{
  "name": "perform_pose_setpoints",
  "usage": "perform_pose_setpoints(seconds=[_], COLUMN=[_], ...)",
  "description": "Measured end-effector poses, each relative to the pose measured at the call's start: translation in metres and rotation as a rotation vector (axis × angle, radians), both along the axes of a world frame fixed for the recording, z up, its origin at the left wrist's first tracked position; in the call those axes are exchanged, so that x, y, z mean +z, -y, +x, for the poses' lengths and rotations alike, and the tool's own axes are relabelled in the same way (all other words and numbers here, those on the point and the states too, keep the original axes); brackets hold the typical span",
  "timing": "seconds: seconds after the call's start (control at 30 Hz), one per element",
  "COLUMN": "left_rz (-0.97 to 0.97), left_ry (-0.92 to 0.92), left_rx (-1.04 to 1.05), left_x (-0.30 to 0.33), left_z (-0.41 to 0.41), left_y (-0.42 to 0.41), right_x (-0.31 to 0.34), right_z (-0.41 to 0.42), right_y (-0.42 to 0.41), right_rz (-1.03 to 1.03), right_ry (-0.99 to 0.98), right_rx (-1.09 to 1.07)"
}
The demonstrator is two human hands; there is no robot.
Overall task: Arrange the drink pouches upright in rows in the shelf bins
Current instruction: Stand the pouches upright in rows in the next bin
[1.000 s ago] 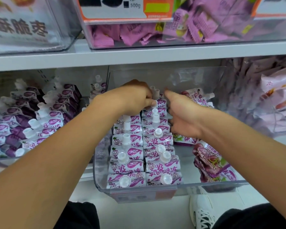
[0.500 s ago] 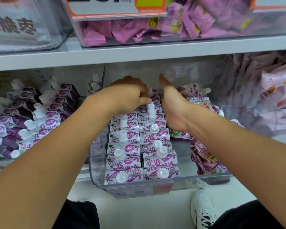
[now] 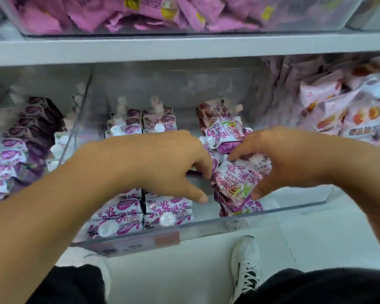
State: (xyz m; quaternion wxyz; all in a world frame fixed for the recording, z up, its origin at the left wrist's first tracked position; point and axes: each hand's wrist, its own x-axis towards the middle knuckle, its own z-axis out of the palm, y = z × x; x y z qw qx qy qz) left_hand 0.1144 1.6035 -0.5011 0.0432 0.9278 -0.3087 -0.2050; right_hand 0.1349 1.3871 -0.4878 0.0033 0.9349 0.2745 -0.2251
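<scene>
- The person's right hand (image 3: 279, 163) has its thumb and fingers (image 3: 237, 155) curled around a dark-red drink pouch (image 3: 237, 183) in the right part of the clear bin (image 3: 272, 212); the pouch lies tilted, not upright.
- The left hand (image 3: 169, 165) hangs over the middle of the same bin with its fingers loosely bent and pointing down. Its fingertips are just beside the left edge of that pouch; whether they touch it cannot be told, and they grip nothing that shows.
- More dark-red pouches (image 3: 219, 126) lie jumbled behind the held one, some on their sides with white caps pointing left.
- In the left part of the bin, two rows of purple-and-white pouches (image 3: 140, 213) stand upright, caps up, running from the front wall to the back. The left forearm covers the middle of these rows.
- A price label strip (image 3: 138, 243) sits on the front wall of the bin.
- The neighbouring bin on the left holds purple pouches (image 3: 13, 154) packed at a slant.
- To the right, pale pink snack bags (image 3: 338, 106) fill another section.
- Above the grey shelf board (image 3: 184, 49), a clear bin holds pink wrappers (image 3: 127, 12).
- Below, a white shoe (image 3: 246, 264) stands on the pale floor (image 3: 316, 233), beside dark trouser legs.
</scene>
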Motion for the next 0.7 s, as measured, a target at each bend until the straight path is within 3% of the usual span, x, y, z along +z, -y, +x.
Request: perform_pose_setpoints(seconds=[0.13,0.27,0.33,0.43,0.5,0.6,0.7], left_rz=[0.023,-0.124,-0.205,-0.289,-0.345,-0.414,-0.383], left_ry=[-0.130,-0.177,-0.122,0.143,0.207,0.099,0.068], left_rx=[-0.022,-0.001,0.051,0.142,0.184,0.242,0.181], left_x=[-0.018,-0.025,-0.024,-0.017,-0.017,-0.018,-0.022], left_z=[0.004,0.011,0.010,0.007,-0.002,-0.012,-0.018], left_y=[-0.004,-0.011,-0.013,-0.009,-0.004,0.007,0.017], right_x=[-0.016,-0.009,-0.009,-0.019,-0.018,-0.010,-0.002], right_z=[0.002,0.007,0.010,0.005,0.004,0.010,0.006], right_y=[-0.006,-0.005,-0.012,-0.029,-0.031,-0.011,0.005], right_rz=[0.031,0.171,0.288,0.361,0.381,0.574,0.615], right_ry=[0.167,0.081,0.093,0.064,-0.129,-0.560,-0.670], right_rx=[0.130,0.136,0.139,0.054,-0.076,-0.310,-0.319])
